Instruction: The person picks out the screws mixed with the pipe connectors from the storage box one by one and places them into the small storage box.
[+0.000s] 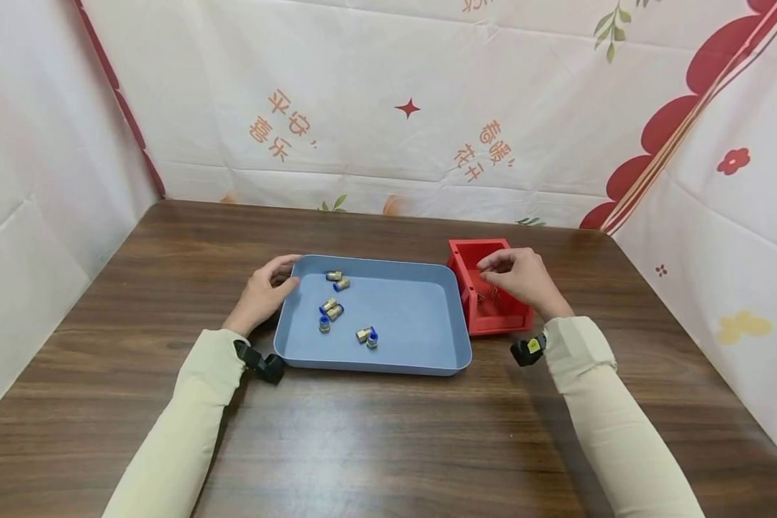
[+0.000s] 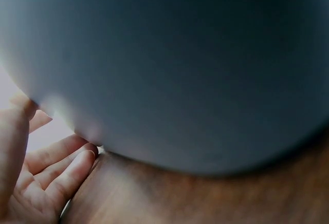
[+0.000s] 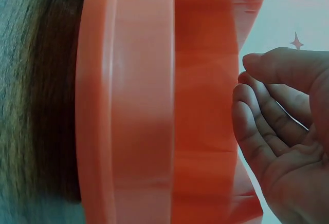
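Note:
In the head view, my left hand (image 1: 263,293) rests against the left side of a blue-grey tray (image 1: 414,288), thumb at the rim and fingers near the far left corner. The left wrist view shows its relaxed fingers (image 2: 67,175) beside the tray's outer wall. Several brass push-in fittings (image 1: 334,311) with blue collars lie in the tray, mostly on its left half. Above a red plastic bin (image 1: 500,324) hovers my right hand (image 1: 523,277), fingers loosely bent. A gap separates thumb and fingers in the right wrist view, with nothing visible between them.
The red bin stands against the tray's right side and has a few small brass-coloured pieces (image 1: 493,293) inside, too small to make out. Both rest on a dark wooden table (image 1: 388,439). A white printed cloth (image 1: 362,93) hangs behind and at both sides.

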Motion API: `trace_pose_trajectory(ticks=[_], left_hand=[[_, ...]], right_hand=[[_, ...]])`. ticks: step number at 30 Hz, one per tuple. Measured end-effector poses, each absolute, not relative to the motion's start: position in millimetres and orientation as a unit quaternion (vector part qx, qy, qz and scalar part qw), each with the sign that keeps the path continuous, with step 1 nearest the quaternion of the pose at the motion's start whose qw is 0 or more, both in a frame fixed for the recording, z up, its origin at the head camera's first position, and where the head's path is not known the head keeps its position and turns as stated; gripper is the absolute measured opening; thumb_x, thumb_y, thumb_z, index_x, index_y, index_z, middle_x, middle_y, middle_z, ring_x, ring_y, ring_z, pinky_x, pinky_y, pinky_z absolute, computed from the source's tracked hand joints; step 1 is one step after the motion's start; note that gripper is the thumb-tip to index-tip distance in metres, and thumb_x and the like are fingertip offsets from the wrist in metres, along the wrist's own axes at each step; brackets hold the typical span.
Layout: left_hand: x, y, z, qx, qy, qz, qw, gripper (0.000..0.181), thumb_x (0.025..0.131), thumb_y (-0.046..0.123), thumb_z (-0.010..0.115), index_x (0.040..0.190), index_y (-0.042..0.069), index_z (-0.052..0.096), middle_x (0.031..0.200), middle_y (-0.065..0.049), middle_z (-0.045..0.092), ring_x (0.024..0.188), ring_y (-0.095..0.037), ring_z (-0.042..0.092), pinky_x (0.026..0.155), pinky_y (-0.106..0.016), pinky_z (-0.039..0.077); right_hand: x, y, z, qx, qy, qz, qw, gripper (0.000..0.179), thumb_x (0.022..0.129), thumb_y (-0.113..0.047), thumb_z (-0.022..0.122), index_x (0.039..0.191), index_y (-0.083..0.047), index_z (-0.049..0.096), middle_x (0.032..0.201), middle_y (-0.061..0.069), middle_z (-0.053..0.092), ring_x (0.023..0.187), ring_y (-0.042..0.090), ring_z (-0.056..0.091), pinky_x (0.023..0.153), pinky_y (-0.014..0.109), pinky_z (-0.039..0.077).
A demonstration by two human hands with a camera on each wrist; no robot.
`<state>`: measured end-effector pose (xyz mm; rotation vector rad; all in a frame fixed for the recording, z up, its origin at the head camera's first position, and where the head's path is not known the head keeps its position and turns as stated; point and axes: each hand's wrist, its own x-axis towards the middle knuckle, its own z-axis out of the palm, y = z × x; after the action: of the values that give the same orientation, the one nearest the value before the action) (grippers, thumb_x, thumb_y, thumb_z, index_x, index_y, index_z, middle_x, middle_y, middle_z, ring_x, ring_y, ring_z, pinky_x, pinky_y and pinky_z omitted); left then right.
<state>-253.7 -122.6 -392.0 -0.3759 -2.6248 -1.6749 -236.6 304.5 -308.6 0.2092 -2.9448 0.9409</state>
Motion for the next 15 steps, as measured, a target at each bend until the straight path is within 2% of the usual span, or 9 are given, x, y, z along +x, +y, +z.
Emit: trace_pose_trajectory(ticks=[7, 15], left_hand=[[-255.1, -122.5, -390.7, -0.118, -0.841, -0.528, 0.002, 0.043, 0.097, 0.017, 0.054, 0.139, 0.013, 0.048, 0.132, -0.020, 0.054, 0.118, -0.036, 0.053, 0.098, -0.052, 0.043], [-259.2, -122.5, -387.6, -0.128, -0.843, -0.522, -0.009, 0.045, 0.097, 0.015, 0.054, 0.141, 0.012, 0.046, 0.133, -0.022, 0.053, 0.118, -0.036, 0.053, 0.098, -0.051, 0.044]], right_hand=[[-237.9, 303.2, -308.3, 0.062, -0.949, 0.309, 0.017, 0.021, 0.088, -0.012, 0.067, 0.107, -0.003, 0.070, 0.099, 0.016, 0.069, 0.087, 0.025, 0.061, 0.076, 0.027, 0.052], [-241.3, 297.7, -312.6, 0.057, -0.946, 0.316, 0.040, 0.026, 0.088, -0.015, 0.068, 0.110, -0.003, 0.068, 0.102, 0.016, 0.068, 0.088, 0.025, 0.061, 0.078, 0.029, 0.052]])
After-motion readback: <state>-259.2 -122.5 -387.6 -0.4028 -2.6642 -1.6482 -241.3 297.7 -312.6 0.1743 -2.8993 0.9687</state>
